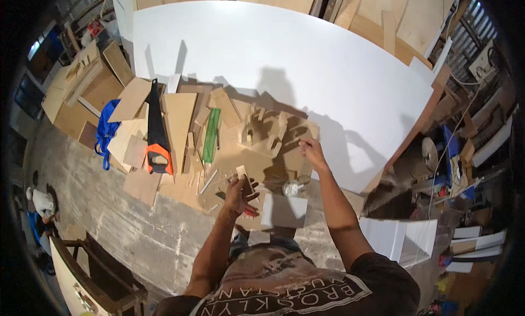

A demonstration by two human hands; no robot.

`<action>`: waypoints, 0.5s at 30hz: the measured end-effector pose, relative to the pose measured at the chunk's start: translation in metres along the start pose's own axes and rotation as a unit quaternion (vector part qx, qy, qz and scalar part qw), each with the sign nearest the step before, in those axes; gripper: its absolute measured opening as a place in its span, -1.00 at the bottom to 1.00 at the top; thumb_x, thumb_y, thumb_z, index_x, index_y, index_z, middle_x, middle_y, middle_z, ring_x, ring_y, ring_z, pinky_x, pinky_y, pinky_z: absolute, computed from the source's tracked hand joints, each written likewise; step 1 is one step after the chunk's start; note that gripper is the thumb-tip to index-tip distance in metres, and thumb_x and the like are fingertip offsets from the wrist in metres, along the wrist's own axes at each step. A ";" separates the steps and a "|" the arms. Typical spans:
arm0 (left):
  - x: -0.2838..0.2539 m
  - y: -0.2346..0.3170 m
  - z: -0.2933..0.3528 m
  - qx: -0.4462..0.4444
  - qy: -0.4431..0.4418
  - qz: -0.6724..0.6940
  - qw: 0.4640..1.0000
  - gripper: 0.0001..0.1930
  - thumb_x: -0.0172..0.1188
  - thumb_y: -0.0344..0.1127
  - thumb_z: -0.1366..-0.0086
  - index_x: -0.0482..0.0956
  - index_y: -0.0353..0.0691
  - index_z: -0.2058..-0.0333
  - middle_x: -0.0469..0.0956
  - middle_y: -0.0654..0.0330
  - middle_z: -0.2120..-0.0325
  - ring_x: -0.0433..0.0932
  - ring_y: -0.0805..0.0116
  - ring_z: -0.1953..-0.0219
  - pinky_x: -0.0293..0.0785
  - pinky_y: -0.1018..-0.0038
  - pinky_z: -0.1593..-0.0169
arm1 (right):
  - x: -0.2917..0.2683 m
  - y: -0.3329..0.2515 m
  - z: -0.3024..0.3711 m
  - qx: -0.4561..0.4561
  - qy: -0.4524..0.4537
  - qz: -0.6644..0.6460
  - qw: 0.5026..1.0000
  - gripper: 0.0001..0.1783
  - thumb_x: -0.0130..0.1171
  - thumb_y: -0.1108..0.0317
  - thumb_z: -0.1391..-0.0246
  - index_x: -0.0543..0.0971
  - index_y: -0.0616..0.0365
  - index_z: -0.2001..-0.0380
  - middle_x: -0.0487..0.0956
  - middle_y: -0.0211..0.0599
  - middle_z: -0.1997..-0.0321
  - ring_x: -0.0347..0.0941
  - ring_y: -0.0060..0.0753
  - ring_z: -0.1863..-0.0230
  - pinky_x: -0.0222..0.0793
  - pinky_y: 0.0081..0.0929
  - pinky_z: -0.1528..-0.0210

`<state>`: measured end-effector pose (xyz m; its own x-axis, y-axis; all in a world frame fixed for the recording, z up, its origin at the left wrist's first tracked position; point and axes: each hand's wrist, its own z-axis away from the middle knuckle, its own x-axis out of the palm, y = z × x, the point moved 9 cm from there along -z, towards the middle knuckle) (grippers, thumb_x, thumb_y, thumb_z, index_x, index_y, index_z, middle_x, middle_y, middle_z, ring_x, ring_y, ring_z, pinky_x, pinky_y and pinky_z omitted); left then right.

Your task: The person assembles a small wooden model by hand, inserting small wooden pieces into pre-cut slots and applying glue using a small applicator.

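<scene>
My left hand [236,198], low over the front of the work surface, is closed around a small pale strip of wood [241,171]. A red object [250,212] shows just below it, its kind unclear. Farther right, my right hand [311,153] has its fingers pinched together; whatever they hold, if anything, is too small to make out. Left of that hand, a small wooden assembly with upright pieces [275,131] rests on the brown board [232,152]. A shiny round item [291,189] lies between my hands, behind a white square panel [284,211].
A handsaw with an orange handle [159,160] lies on wood offcuts [179,111] at the left, near a blue cloth or bag [106,130]. A green strip [211,135] is beside them. Behind stands a large white panel [219,48]. Someone crouches [44,204] far left.
</scene>
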<state>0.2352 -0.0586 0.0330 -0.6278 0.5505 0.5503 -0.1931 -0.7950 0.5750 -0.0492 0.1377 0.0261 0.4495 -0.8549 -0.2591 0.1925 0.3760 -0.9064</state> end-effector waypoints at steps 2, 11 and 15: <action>-0.007 -0.001 -0.032 0.038 0.017 0.029 0.999 -0.73 -0.01 -0.14 -0.47 0.41 -0.15 0.00 0.52 0.15 0.02 0.52 0.17 -0.04 0.50 0.04 0.03 | 0.015 0.002 -0.041 -0.035 -0.020 0.011 0.999 -0.63 0.01 0.44 -0.26 0.45 0.29 -0.11 0.56 -0.25 0.07 0.47 -0.51 0.28 0.49 -0.47 0.24; -0.029 -0.030 -0.131 0.137 0.116 0.194 0.965 -0.73 -0.09 -0.12 -0.47 0.44 -0.11 0.03 0.57 0.22 0.04 0.54 0.25 0.00 0.47 0.19 0.01 | 0.092 -0.025 -0.113 -0.128 -0.106 0.266 0.949 -0.30 -0.15 0.54 -0.10 0.18 0.07 -0.37 0.27 0.12 -0.36 0.23 0.20 -0.33 0.18 -0.01 -0.34; 0.001 -0.035 -0.153 0.130 0.127 0.217 0.959 -0.75 -0.10 -0.15 -0.47 0.45 -0.10 0.05 0.60 0.22 0.11 0.57 0.26 0.09 0.49 0.25 0.06 | 0.057 -0.002 -0.136 -0.104 -0.110 0.227 0.962 -0.33 -0.15 0.56 -0.08 0.22 0.07 -0.33 0.29 0.13 -0.34 0.23 0.20 -0.33 0.18 0.00 -0.32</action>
<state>0.1260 -0.0692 -0.0785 -0.7768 0.0755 0.6252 0.3014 -0.8272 0.4743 -0.1429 0.0394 -0.0327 0.6240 -0.5151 -0.5876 -0.2346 0.5939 -0.7696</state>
